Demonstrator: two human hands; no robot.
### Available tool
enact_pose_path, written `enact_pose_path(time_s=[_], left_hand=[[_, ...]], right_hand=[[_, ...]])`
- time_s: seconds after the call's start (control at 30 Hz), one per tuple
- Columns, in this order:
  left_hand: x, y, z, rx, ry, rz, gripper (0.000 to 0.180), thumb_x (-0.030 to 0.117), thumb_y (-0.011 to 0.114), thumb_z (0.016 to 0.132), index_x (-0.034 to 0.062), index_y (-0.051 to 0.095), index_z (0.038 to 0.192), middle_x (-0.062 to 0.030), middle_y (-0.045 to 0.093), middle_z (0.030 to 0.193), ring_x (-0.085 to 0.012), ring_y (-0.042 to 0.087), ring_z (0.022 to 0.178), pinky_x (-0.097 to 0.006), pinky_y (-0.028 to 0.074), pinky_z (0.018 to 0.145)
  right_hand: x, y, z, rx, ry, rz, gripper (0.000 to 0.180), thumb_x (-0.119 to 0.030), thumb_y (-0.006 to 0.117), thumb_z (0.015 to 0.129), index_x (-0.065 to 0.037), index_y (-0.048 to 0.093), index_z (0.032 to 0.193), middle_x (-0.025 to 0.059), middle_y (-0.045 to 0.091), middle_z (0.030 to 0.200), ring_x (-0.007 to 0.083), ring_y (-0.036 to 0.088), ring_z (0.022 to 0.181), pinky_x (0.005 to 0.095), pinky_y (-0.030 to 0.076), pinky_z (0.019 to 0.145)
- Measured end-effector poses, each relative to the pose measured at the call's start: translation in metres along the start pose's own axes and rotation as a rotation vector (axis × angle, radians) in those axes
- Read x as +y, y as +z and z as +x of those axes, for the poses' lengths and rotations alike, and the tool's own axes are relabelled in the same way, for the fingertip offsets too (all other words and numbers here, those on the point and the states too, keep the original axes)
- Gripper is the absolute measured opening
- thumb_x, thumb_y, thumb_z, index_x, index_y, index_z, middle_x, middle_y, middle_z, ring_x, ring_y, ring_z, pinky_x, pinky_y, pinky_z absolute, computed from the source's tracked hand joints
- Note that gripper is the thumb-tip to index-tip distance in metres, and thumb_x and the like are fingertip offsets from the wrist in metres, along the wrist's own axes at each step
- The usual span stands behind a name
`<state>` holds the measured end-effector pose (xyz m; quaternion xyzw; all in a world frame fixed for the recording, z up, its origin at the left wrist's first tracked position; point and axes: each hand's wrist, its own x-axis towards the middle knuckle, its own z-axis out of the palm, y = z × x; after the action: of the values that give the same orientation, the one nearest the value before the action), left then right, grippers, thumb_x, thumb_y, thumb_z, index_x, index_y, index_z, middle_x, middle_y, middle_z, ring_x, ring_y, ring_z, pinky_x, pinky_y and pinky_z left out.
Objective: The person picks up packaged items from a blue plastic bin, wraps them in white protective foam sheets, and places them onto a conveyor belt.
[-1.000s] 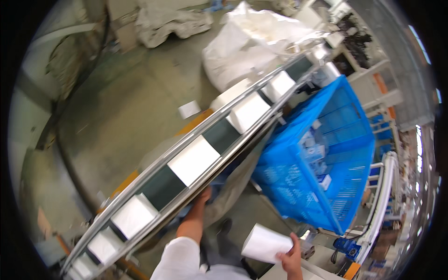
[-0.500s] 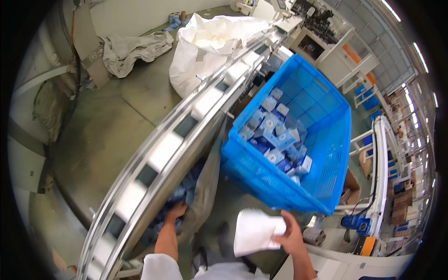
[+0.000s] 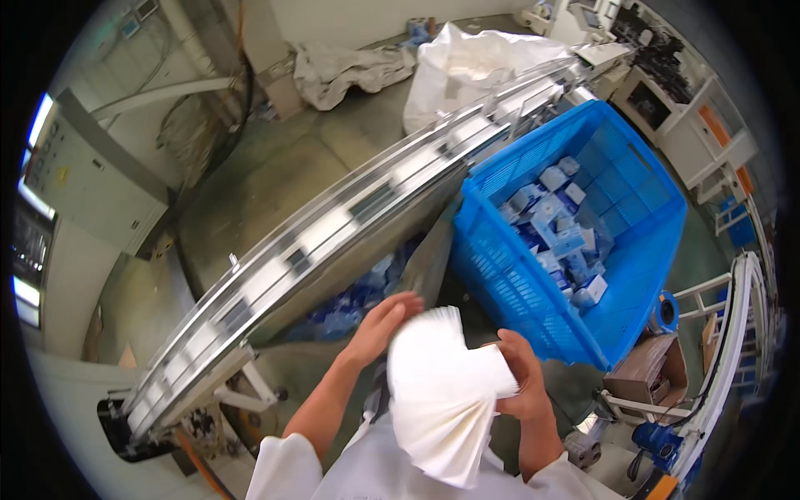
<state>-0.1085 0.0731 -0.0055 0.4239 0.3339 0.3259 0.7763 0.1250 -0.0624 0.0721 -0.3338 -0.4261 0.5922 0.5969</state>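
My right hand [image 3: 523, 379] is closed round the right edge of a stack of white tissues [image 3: 429, 358]. The stack is spread like a fan in front of my body, with its lower layers splayed apart. My left hand [image 3: 385, 325] is beside the upper left of the stack, fingers stretched out and holding nothing; whether it touches the tissues I cannot tell. Beyond that hand, under the conveyor, blue and clear plastic wrappers [image 3: 350, 304] lie in a greyish sack [image 3: 432, 254].
A conveyor [image 3: 333, 229] carrying white blocks runs diagonally from lower left to upper right. To the right stands a blue crate [image 3: 533, 287] holding several small blue-and-white packs [image 3: 567, 242]. A large white bag [image 3: 467, 75] stands behind the conveyor. A blue motor [image 3: 656, 442] is at lower right.
My left hand has come up out of the wrappers toward the tissues. The stack has fanned open and moved nearer my body's middle. The view has turned left.
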Motion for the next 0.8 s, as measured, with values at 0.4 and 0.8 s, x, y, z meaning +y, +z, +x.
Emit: enact_pose_path(time_s=[0.4,0.8], left_hand=[[0.044,-0.08,-0.066,-0.153,0.054,0.089,0.094,0.04,0.075,0.075,0.0024,0.022,0.144,-0.0128,0.036,0.141,-0.0229,0.034,0.132,-0.04,0.027,0.109],[0.135,-0.191,-0.086,0.048,-0.034,0.126,0.069,0.006,0.077,0.073,0.0014,0.044,0.133,-0.0055,0.055,0.122,-0.0145,0.049,0.115,-0.032,0.039,0.1]], right_hand=[[0.097,0.047,0.092,0.138,0.216,-0.088,0.095,0.007,0.075,0.066,-0.006,0.023,0.145,0.0157,0.054,0.12,0.0252,0.053,0.112,0.0381,0.042,0.095],[0.113,0.076,0.18,0.257,0.269,0.008,0.044,-0.023,0.053,0.093,-0.005,0.043,0.131,0.0109,0.062,0.101,0.0231,0.062,0.085,0.0358,0.051,0.071]])
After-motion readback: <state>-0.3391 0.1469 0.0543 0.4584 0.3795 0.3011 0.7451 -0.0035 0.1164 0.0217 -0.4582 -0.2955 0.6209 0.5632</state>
